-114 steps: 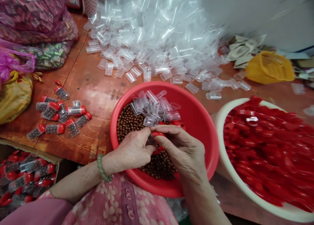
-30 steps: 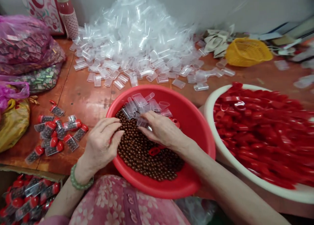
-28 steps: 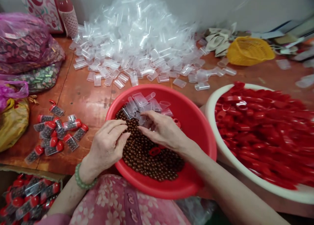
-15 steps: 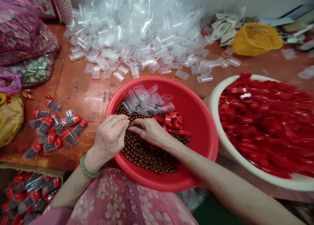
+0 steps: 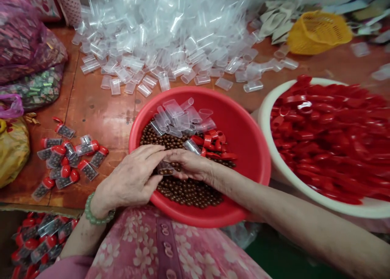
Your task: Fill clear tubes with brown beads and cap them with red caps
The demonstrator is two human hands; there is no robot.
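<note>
Over the red basin, my left hand grips a short clear plastic tube between thumb and fingers, with a few brown beads visible inside it. My right hand is cupped at the tube's open right end, its fingers curled around some brown beads; the fingertips are partly hidden. Loose brown beads cover the basin floor beneath both hands. Clear tubes lie on the beads at the back of the basin, beside red caps. One more tube rests just behind my right hand.
A white tub of red caps stands at right. Clear tubes are heaped behind the basin, near a yellow basket. Capped bead-filled tubes lie on the table at left, with more in a box below. Bags sit at far left.
My hands have turned and lowered slightly, so the tube between them now shows with beads in it. My right hand has gone from a pinch to a cupped shape. The view has shifted a little.
</note>
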